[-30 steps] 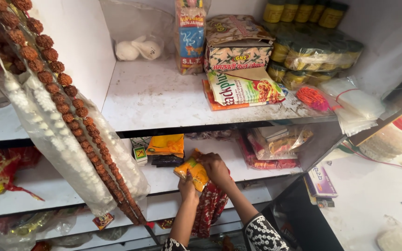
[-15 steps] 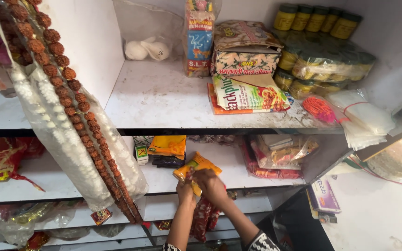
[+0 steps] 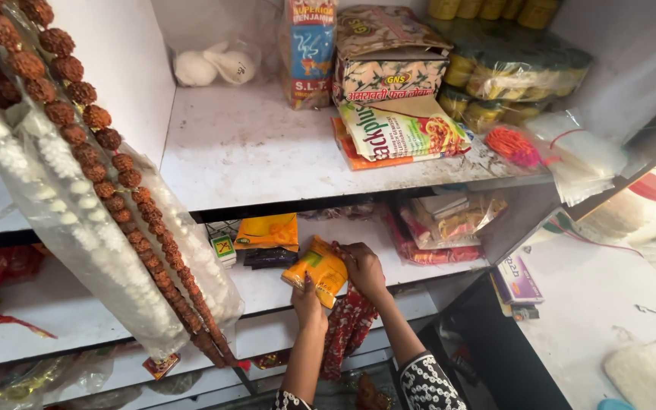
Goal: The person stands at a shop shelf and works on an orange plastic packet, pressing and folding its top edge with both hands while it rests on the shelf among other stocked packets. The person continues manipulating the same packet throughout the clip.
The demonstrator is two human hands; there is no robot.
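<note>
My left hand (image 3: 309,304) and my right hand (image 3: 364,267) both grip a small orange-yellow packet (image 3: 317,269) just above the front of the middle white shelf (image 3: 267,285). The left hand pinches its lower edge, and the right hand holds its right side. A strip of red patterned sachets (image 3: 349,326) hangs down under my right hand, in front of the shelf edge. I cannot tell whether my right hand grips that strip too.
Strings of brown beads (image 3: 108,163) and white beads (image 3: 70,205) in clear plastic hang at the left. The upper shelf (image 3: 252,163) carries packets, a box (image 3: 385,72) and jars (image 3: 506,76). Behind the hands lie an orange packet (image 3: 269,231) and bagged goods (image 3: 449,228). A white counter (image 3: 609,304) is at the right.
Both hands have stayed on the orange-yellow packet, shifting it slightly over the shelf front. The camera view moved a little; the red sachet strip now hangs plainly under my right hand.
</note>
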